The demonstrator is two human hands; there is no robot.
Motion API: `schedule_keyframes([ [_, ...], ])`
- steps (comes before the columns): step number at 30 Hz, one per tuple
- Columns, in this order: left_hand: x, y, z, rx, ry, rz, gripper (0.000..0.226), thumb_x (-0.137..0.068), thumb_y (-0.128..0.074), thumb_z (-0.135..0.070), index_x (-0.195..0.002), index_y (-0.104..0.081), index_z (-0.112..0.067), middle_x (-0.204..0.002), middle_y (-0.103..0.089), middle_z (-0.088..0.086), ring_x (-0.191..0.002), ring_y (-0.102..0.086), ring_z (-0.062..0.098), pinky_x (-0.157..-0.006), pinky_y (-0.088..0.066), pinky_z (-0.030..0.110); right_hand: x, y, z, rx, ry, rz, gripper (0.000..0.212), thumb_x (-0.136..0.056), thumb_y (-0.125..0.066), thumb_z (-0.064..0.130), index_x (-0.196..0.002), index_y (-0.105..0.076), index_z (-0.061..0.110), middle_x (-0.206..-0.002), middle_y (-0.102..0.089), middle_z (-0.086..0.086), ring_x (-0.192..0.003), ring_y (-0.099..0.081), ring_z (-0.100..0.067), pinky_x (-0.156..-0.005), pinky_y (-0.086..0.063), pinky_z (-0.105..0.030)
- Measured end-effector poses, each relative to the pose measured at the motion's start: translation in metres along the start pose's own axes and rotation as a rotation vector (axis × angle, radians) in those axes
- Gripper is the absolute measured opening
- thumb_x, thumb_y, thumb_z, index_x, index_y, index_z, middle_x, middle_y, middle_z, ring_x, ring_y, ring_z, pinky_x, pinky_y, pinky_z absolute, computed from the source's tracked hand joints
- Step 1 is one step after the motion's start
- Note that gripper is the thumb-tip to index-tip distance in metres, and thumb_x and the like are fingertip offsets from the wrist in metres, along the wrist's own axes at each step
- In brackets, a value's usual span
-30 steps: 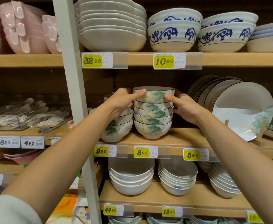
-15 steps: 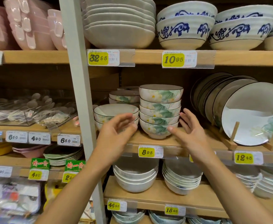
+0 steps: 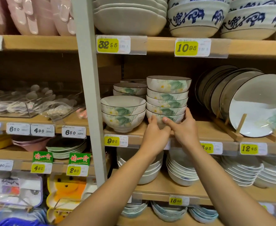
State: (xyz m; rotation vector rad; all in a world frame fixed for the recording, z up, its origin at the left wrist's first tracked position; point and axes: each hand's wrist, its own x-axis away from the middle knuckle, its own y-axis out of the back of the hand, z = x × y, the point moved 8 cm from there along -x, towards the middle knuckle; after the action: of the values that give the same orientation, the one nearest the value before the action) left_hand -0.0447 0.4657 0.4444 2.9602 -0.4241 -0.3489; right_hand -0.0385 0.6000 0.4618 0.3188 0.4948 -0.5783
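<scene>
Wooden shop shelf (image 3: 207, 128), centre frame: one stack (image 3: 167, 97) of five floral bowls, rims up, long axis vertical, just right of a second stack (image 3: 122, 113) of two. Left hand (image 3: 156, 130) and right hand (image 3: 185, 129) both grasp the bottom bowl (image 3: 174, 117), fingers curled round it. Plates (image 3: 248, 98), count unclear, lean in a rack (image 3: 238, 126) at right.

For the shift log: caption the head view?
Left hand and right hand grip the bottom bowl of a five-high stack of lotus-print bowls on a wooden shelf.
</scene>
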Motion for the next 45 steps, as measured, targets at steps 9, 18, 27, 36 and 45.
schedule_keyframes([
  [9, -0.027, 0.000, -0.003, -0.102, 0.022, -0.035, 0.065, -0.091, -0.050, -0.025, -0.150, -0.026, -0.011, -0.149, -0.040, 0.009, -0.129, -0.046, 0.030, -0.106, -0.041, 0.043, -0.029, -0.002, -0.014, 0.222, -0.109, -0.027, 0.071, -0.068, -0.085, 0.037, -0.127, -0.053, 0.014, -0.122, -0.066, -0.003, -0.114, -0.059, -0.024, -0.096, -0.049, -0.036],
  [18, -0.059, -0.006, -0.002, -0.060, 0.061, -0.065, 0.040, -0.090, -0.048, -0.021, -0.129, -0.049, -0.013, -0.125, -0.057, 0.008, -0.113, -0.055, 0.026, -0.091, -0.046, 0.034, -0.059, -0.013, -0.034, 0.276, -0.238, -0.005, 0.078, -0.069, -0.084, 0.043, -0.131, -0.048, 0.011, -0.126, -0.062, -0.008, -0.115, -0.058, -0.026, -0.090, -0.048, -0.032],
  [27, -0.102, -0.016, 0.011, -0.045, 0.190, -0.113, 0.040, -0.084, -0.051, -0.013, -0.123, -0.051, -0.005, -0.123, -0.056, 0.016, -0.112, -0.053, 0.032, -0.100, -0.044, 0.043, -0.094, -0.024, -0.059, 0.295, -0.364, 0.050, 0.049, -0.082, -0.074, 0.021, -0.125, -0.054, 0.008, -0.125, -0.061, -0.012, -0.116, -0.057, -0.026, -0.094, -0.047, -0.031],
  [36, -0.151, -0.027, 0.015, -0.049, 0.227, -0.148, 0.037, -0.099, -0.040, -0.015, -0.130, -0.052, 0.001, -0.131, -0.055, 0.020, -0.121, -0.052, 0.034, -0.100, -0.044, 0.036, -0.136, -0.043, -0.066, 0.418, -0.308, 0.158, 0.051, -0.092, -0.062, 0.035, -0.134, -0.049, 0.008, -0.131, -0.058, -0.014, -0.117, -0.057, -0.032, -0.093, -0.050, -0.035],
  [45, -0.193, -0.031, 0.013, -0.120, 0.155, -0.234, 0.038, -0.102, -0.034, -0.015, -0.138, -0.042, -0.006, -0.137, -0.051, 0.015, -0.123, -0.050, 0.031, -0.103, -0.041, 0.035, -0.168, -0.055, -0.080, 0.365, -0.280, 0.145, 0.045, -0.090, -0.066, 0.025, -0.130, -0.056, 0.006, -0.129, -0.061, -0.015, -0.117, -0.058, -0.032, -0.090, -0.048, -0.034],
])
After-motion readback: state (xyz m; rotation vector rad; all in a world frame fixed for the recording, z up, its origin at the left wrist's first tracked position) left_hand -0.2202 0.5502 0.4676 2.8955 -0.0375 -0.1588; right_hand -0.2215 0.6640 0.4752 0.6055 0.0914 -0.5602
